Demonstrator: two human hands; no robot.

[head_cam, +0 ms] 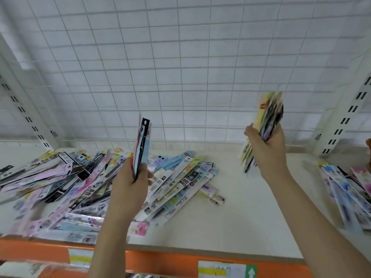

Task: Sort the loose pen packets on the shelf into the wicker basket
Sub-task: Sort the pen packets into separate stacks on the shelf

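A big heap of loose pen packets [84, 177] covers the left half of the white shelf [241, 207]. My left hand [128, 189] is raised above the heap and grips a few packets [142, 145] held upright on edge. My right hand [267, 149] is lifted higher over the bare middle of the shelf and grips a thick bundle of packets [267, 117], also upright and blurred. A smaller pile of packets [349, 193] lies at the right edge. No wicker basket is in view.
A white wire grid [180, 67] forms the back wall. Slotted uprights stand at the left [26, 115] and right [347, 117]. The shelf's front edge is an orange strip [160, 259] carrying price labels [226, 268].
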